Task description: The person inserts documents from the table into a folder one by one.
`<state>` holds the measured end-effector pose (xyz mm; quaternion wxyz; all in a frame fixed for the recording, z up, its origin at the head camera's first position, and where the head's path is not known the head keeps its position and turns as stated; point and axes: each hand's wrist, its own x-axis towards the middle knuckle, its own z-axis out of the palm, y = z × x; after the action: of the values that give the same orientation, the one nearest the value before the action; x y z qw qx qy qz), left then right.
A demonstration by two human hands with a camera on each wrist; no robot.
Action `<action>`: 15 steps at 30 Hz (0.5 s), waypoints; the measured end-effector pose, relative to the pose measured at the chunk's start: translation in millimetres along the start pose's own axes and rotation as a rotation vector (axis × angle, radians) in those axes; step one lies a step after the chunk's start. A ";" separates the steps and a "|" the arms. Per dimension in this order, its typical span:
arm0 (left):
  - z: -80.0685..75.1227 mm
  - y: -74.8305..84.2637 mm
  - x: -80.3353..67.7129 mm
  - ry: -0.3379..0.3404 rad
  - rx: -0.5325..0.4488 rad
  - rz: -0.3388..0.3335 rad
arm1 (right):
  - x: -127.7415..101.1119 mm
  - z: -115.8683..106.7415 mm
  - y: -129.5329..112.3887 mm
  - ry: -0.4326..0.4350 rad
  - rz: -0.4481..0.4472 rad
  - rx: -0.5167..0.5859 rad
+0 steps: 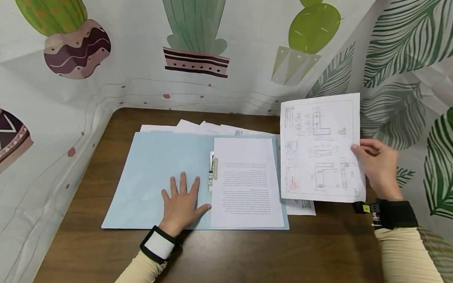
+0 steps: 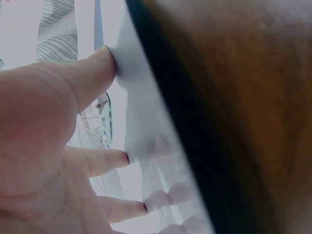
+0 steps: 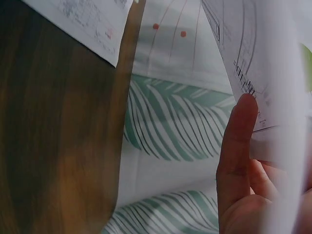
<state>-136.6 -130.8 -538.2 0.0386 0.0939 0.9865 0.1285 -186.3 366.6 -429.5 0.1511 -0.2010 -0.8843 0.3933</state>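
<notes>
Find the sheet (image 1: 321, 148) just right of the folder (image 1: 137, 179), held up over loose papers (image 1: 303, 208) and pinched at its right edge between thumb and fingers of the right hand (image 1: 379, 164). Grip evenly there with light pressure, so as not to crease or bow it; cannot tell whether pinching one leaf or several, so best check by feel. Use the left hand (image 1: 180, 209), spread on the folder's left half with fingers apart and gripping nothing, to steady the cover without pushing. Mind its thumb, near the left edge of the page (image 1: 247, 191) and on the near side of the clip (image 1: 214, 169); avoid nudging either. Watch the sheet's left edge, close along the folder's right border and likely to snag if swung low. Expect little room at the back, with the cloth (image 1: 254, 91) rising just past the far edge of the table (image 1: 254, 262), and little on the right, with cloth near the right hand. For wider room, favour the near side, with wood showing broadly there.
</notes>
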 end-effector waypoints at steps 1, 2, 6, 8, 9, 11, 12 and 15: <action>-0.2 0.0 0.0 0.000 0.001 0.000 | -0.7 2.6 0.2 -0.008 0.006 0.002; -0.3 0.1 0.1 -0.001 0.001 0.000 | -1.6 5.1 0.3 -0.016 0.010 0.006; -0.6 0.7 0.1 -0.002 -0.001 -0.001 | -5.0 14.5 1.1 -0.047 0.012 0.040; -0.5 0.9 0.1 -0.001 0.000 -0.002 | -6.8 19.0 1.6 -0.061 0.013 0.054; -0.4 0.9 0.1 0.000 0.001 -0.001 | -7.7 21.3 1.7 -0.070 0.017 0.061; -0.3 0.9 0.2 0.001 0.003 -0.002 | -9.6 25.9 2.0 -0.084 0.025 0.072; -0.3 0.9 0.3 0.002 0.003 -0.001 | -10.6 28.3 2.0 -0.092 0.029 0.078; -0.8 0.7 0.6 0.003 0.006 0.002 | -13.2 35.5 1.6 -0.107 0.029 0.101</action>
<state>-137.2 -130.2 -537.3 0.0367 0.0946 0.9869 0.1258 -189.5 338.8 -455.1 0.1078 -0.1847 -0.8671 0.4499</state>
